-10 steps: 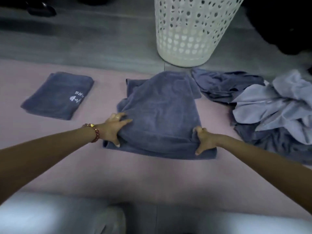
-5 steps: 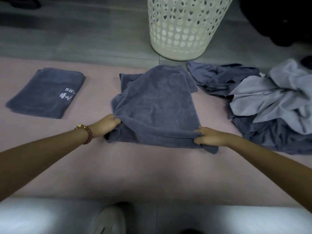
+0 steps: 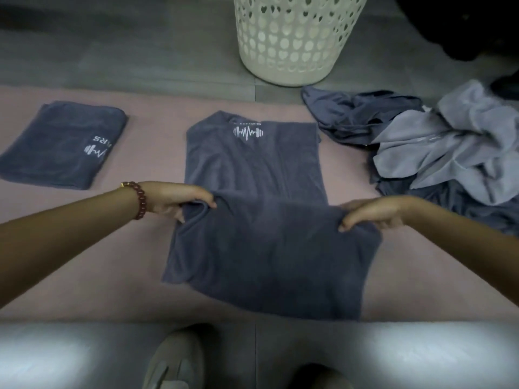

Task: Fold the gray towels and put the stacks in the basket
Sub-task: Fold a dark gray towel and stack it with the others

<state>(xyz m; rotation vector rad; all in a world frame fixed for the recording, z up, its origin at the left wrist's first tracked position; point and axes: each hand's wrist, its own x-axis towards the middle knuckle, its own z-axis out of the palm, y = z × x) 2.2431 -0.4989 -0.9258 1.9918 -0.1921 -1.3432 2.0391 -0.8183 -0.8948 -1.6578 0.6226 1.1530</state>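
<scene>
A dark gray towel [image 3: 264,248] lies lengthwise on the pink mat, its far end flat with a white logo, its near part lifted and hanging toward me. My left hand [image 3: 177,200] pinches the towel's left edge at mid-length. My right hand [image 3: 370,213] pinches the right edge opposite. A folded gray towel [image 3: 61,147] with a white logo lies on the mat at the left. The white perforated basket [image 3: 292,37] stands on the floor beyond the mat.
A heap of unfolded gray and light gray towels [image 3: 438,153] sits at the right of the pink mat [image 3: 112,276]. My shoe [image 3: 174,360] shows at the bottom, in front of the mat's near edge. Gray floor lies beyond the mat.
The bunched towel has been pulled open toward me and lifted at its middle; the far end now lies flat with the logo showing. Both hands moved up and nearer to me.
</scene>
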